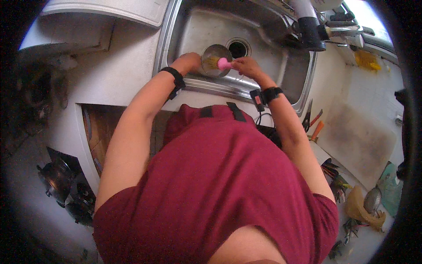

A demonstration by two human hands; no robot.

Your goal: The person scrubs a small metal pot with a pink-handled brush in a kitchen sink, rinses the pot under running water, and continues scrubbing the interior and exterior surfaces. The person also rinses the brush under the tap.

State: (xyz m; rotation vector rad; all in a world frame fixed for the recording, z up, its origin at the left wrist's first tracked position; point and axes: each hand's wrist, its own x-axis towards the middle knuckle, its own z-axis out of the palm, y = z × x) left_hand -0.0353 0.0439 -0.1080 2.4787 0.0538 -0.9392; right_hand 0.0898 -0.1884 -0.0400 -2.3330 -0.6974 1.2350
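Note:
Over the near part of a stainless steel sink [204, 29], my left hand [191, 62] grips the left rim of a round, shiny bowl or pan [216, 52]. My right hand [246, 67] holds a pink-handled brush [224, 64] by its handle, from the right side. The brush's yellowish bristles [211, 62] are inside the round vessel. Just beyond the vessel lies the round sink drain [238, 48]. Black straps circle both wrists. The vessel's exact kind cannot be told.
A faucet [344, 31] with a dark cylindrical part reaches over the sink's far right. Dark pots [57, 180] stand at the lower left. A cutting board [357, 142], an orange-handled tool [317, 129] and a strainer or ladle [372, 200] lie at the right. A pale board [108, 8] is at the upper left.

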